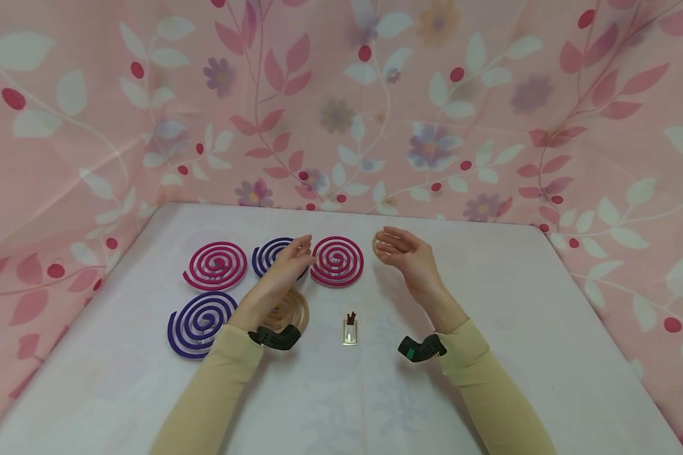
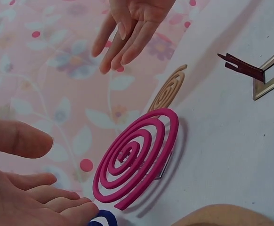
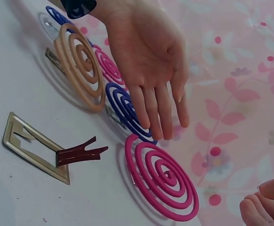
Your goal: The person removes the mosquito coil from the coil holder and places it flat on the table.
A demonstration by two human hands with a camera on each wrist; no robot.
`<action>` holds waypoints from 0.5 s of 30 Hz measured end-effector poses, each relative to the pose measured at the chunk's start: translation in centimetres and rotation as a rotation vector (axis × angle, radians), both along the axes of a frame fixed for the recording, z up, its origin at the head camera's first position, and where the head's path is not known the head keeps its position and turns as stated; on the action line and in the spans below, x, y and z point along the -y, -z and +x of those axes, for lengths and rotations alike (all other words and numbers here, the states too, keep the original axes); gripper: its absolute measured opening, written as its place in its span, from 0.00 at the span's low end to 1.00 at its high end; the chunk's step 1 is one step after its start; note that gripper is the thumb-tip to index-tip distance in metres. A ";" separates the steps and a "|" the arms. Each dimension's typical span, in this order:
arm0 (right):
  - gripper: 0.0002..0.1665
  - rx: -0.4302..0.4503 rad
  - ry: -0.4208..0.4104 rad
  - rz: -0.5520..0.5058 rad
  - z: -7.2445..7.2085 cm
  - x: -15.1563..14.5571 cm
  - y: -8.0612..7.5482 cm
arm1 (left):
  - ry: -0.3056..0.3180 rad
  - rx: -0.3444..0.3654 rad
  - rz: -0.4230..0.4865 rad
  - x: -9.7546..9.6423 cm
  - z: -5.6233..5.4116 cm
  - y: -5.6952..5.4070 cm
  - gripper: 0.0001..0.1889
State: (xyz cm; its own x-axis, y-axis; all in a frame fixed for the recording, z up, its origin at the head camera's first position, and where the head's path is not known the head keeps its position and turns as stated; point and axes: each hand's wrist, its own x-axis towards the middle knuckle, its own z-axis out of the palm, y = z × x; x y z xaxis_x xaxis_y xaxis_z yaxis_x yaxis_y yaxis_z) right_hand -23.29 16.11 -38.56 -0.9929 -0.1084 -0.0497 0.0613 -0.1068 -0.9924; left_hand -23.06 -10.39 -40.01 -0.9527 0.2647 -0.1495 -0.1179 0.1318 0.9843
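Note:
My left hand [image 1: 287, 259] hovers over the back row with its fingers extended and nothing in its grasp. Below it are a dark blue mosquito coil [image 1: 256, 259] and a tan coil [image 1: 305, 309], both partly hidden by the hand and wrist. A magenta coil [image 1: 337, 258] is just right of its fingertips. My right hand [image 1: 406, 253], palm turned inward with loosely bent fingers, is in the air near another tan coil [image 2: 165, 92]. The left wrist view shows that coil standing apart from the hand, beyond the magenta one.
Another magenta coil [image 1: 219, 262] and dark blue coil [image 1: 206, 321] are at the left. Between my forearms lies a small metal coil stand [image 1: 350, 343] with a dark red forked upright [image 3: 83, 154]. A floral pink curtain [image 1: 341, 114] borders the white table [image 1: 506, 316].

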 end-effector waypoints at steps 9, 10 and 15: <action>0.29 -0.012 -0.006 0.020 -0.1 0.1 0.6 | 0.015 0.022 -0.001 0.2 -0.2 0.3 0.32; 0.29 -0.018 -0.006 0.022 -0.1 0.1 0.6 | 0.016 0.023 -0.003 0.2 -0.2 0.3 0.32; 0.27 -0.036 0.001 0.032 -0.2 0.3 0.9 | 0.013 0.021 -0.012 0.3 -0.1 0.3 0.32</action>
